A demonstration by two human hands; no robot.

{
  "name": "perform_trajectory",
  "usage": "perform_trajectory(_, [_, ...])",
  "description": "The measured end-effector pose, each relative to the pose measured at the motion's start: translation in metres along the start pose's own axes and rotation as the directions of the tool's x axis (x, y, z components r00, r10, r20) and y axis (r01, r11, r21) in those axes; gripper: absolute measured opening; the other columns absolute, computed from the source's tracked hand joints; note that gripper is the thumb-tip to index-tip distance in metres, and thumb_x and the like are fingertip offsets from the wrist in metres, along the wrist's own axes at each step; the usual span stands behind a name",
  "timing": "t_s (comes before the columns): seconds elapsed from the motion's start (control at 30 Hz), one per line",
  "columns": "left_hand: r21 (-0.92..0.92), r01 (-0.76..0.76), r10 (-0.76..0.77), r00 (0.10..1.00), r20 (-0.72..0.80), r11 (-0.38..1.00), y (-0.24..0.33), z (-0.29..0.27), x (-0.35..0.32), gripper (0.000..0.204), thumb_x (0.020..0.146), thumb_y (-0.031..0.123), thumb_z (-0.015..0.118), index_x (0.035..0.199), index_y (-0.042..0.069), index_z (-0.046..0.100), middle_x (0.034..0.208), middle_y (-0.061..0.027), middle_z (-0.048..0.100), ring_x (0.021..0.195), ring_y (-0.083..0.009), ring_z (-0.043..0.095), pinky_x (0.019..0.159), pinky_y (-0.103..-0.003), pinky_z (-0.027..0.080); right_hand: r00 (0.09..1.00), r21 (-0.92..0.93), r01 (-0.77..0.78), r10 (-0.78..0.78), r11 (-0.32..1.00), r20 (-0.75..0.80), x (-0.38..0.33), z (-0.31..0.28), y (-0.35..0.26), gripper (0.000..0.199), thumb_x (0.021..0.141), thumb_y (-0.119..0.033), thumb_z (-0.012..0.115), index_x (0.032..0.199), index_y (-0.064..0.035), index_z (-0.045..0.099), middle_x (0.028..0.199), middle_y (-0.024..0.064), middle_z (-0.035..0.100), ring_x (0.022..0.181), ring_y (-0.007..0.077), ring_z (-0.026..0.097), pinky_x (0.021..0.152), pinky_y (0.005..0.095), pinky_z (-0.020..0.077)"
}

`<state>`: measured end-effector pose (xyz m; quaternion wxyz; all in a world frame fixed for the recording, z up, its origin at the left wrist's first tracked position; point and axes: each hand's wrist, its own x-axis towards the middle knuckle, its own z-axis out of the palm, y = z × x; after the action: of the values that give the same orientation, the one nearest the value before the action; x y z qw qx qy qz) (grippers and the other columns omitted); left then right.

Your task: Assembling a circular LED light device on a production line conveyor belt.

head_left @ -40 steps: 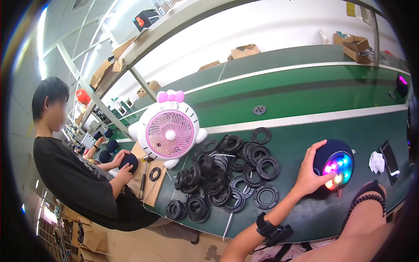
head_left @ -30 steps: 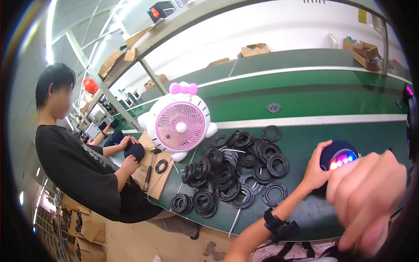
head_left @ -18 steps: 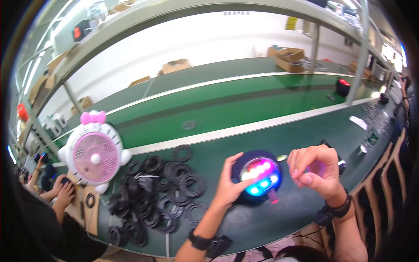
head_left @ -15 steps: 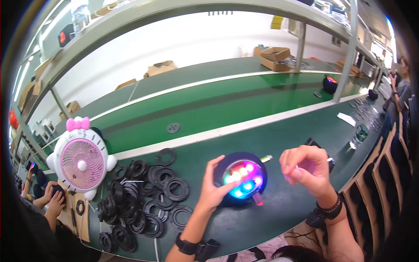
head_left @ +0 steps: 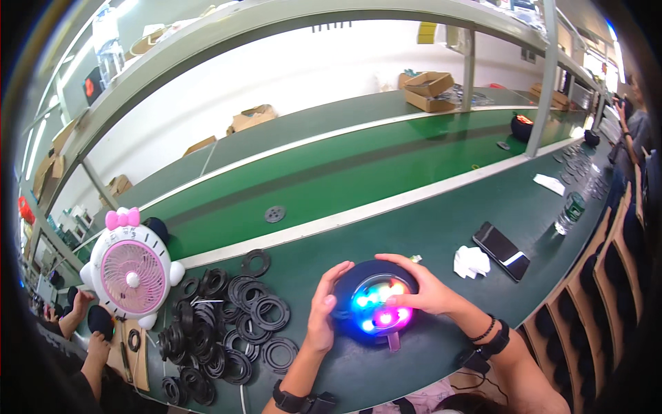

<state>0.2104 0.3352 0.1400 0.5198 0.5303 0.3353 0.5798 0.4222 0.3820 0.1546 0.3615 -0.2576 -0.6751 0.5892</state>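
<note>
Round black disc lamp with glowing multicoloured lights (head_left: 376, 308) flat on dark green worktable (head_left: 441, 228), near front edge. Left hand (head_left: 321, 317) open, palm pressed against lamp's left rim. Right hand (head_left: 420, 290) draped over lamp's right side, fingers spread on lit face, not clamped. Left of lamp: heap of black rubber rings (head_left: 221, 324); further left, white-pink cat-shaped desk fan (head_left: 131, 272). Right of lamp: crumpled white tissue (head_left: 471, 261), black smartphone (head_left: 501, 241).

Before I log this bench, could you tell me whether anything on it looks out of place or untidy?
Mostly tidy. The black rings lie in a loose, overlapping heap rather than stacked, and one black disc sits alone on the green belt.
</note>
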Motion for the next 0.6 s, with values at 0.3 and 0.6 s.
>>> perform_trajectory(0.3, [0.257,-0.566,0.587,0.81,-0.007,0.784,0.138,0.051,-0.016,0.058,0.087,0.046,0.049,0.117,-0.003,0.054,0.126,-0.0239,0.052,0.124,-0.034,0.047,0.106,-0.047,0.032,0.996,-0.092,0.007,-0.015,0.996,-0.092,-0.015,-0.016,-0.009,0.071,0.079,-0.014,0.076,0.138,-0.0042,0.039,0.124,0.011,0.053,0.115,0.0186,0.053,0.099,0.0318,0.0419])
perform_trajectory(0.6, [0.053,-0.582,0.579,0.813,0.057,0.812,0.21,0.075,-0.098,0.027,0.097,0.025,0.047,0.104,0.001,0.058,0.108,-0.0223,0.06,0.105,-0.0387,0.056,0.091,-0.047,0.042,0.996,-0.008,-0.023,0.022,1.0,-0.086,-0.006,-0.001,0.002,0.074,0.073,-0.008,0.076,0.137,-0.0022,0.04,0.124,0.0112,0.054,0.113,0.0186,0.054,0.099,0.0318,0.0414])
